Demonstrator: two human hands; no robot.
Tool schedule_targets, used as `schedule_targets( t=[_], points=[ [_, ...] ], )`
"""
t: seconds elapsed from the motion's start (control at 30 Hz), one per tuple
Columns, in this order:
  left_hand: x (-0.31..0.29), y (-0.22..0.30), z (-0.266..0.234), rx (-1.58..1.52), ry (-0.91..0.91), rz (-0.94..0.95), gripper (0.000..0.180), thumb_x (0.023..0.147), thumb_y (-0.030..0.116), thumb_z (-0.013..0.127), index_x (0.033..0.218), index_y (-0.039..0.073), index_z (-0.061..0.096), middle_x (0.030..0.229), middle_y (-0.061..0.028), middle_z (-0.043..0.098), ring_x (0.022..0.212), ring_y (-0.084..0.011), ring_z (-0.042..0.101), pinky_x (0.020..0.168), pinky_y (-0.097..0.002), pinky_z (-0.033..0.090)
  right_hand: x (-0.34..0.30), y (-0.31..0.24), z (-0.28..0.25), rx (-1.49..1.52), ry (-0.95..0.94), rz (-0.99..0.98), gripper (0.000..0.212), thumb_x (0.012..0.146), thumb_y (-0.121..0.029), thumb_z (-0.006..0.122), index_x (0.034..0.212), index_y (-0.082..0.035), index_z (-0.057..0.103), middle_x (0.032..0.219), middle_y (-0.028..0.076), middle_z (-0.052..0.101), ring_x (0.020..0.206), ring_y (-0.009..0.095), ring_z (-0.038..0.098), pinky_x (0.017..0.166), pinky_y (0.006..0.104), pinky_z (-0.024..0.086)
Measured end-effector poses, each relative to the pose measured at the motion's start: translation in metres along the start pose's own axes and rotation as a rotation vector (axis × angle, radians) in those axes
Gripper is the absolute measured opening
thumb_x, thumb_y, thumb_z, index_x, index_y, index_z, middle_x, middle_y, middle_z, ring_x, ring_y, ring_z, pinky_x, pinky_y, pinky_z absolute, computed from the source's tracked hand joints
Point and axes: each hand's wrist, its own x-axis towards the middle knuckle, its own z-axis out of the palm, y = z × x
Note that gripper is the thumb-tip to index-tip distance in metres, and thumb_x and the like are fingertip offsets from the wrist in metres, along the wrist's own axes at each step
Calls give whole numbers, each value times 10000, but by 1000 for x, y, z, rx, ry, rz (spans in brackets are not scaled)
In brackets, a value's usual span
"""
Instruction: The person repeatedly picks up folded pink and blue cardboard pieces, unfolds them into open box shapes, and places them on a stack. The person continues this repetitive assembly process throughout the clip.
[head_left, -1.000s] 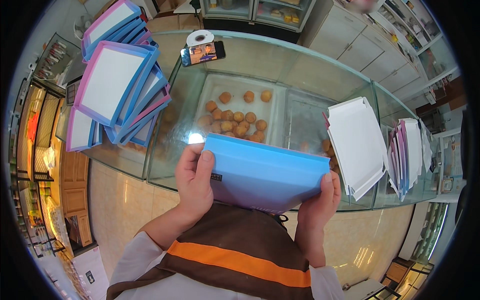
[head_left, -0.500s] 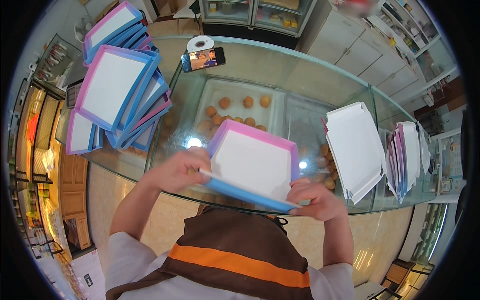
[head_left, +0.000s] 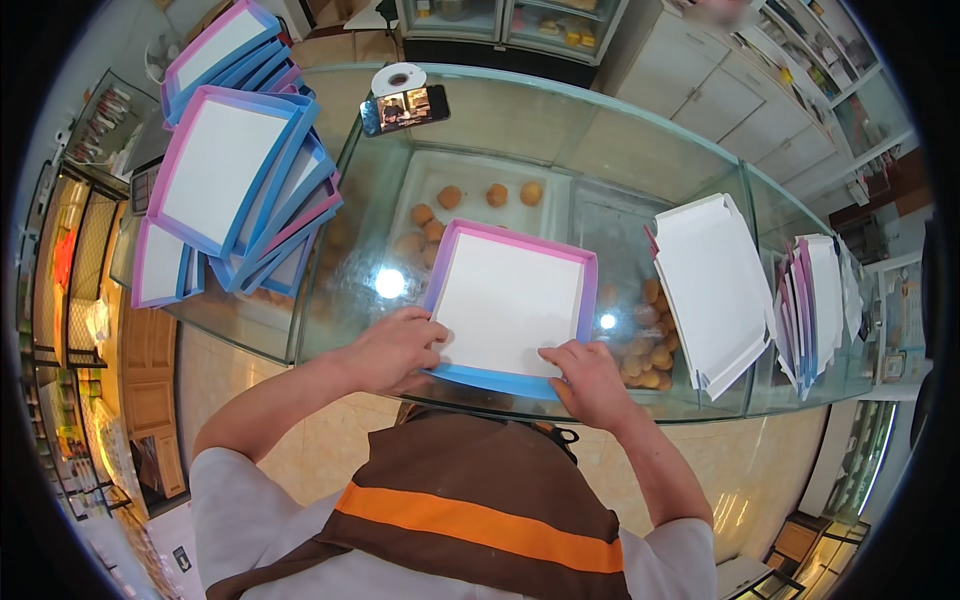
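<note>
A shallow cardboard box tray (head_left: 515,305), white inside with pink-to-blue walls, lies on the glass counter right in front of me. Its four walls stand up, the near one blue. My left hand (head_left: 400,350) grips the near left corner, fingertips over the rim. At the near wall, toward the right, my right hand (head_left: 590,380) holds the edge with thumb outside and fingers inside. Off to the left leans a pile of folded box trays (head_left: 225,170) like this one. Flat white box blanks (head_left: 712,295) are stacked on the right.
Further right stand more folded blanks (head_left: 815,310) on edge. At the counter's back, a phone (head_left: 408,110) leans on a white roll (head_left: 398,78). Beneath the glass (head_left: 480,85) lie round brown baked balls (head_left: 496,195) on a tray. A display fridge (head_left: 510,25) is beyond.
The tray's near wall has gone from tilted to upright, and the tray now sits flatter. Both hands have shifted, the right one inward along the near edge.
</note>
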Motion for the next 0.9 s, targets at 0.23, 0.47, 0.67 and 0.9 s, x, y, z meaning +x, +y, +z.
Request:
schedule_targets(
  t=[0.23,0.47,0.67,0.9],
  points=[
    [0,-9,10,79,85,5,141,760,142,795,863,99,708,1173,-87,630,1134,-258,591,1141,-489,353,-11,-4,3,-40,108,-89,636,728,82,608,1342,-85,585,1142,119,612,1044,332,597,929,413,477],
    [65,22,43,-6,186,52,194,770,199,784,925,114,702,1076,-52,608,1010,-260,590,992,-436,423,0,3,30,-4,232,-83,728,699,117,575,1401,-73,552,1126,126,607,1056,341,586,929,431,483],
    [113,43,65,-138,195,79,312,820,207,779,1072,102,630,1081,-64,591,1034,-265,570,935,-420,421,-2,8,33,10,320,-81,749,676,128,569,1408,-26,528,1152,139,603,1057,350,587,942,438,477],
    [113,35,64,-119,173,104,207,840,233,760,979,110,669,1026,-59,569,1001,-264,561,891,-409,428,-14,13,42,61,335,-8,774,666,113,604,1422,-2,488,1196,158,597,1088,363,584,944,466,482]
  ],
)
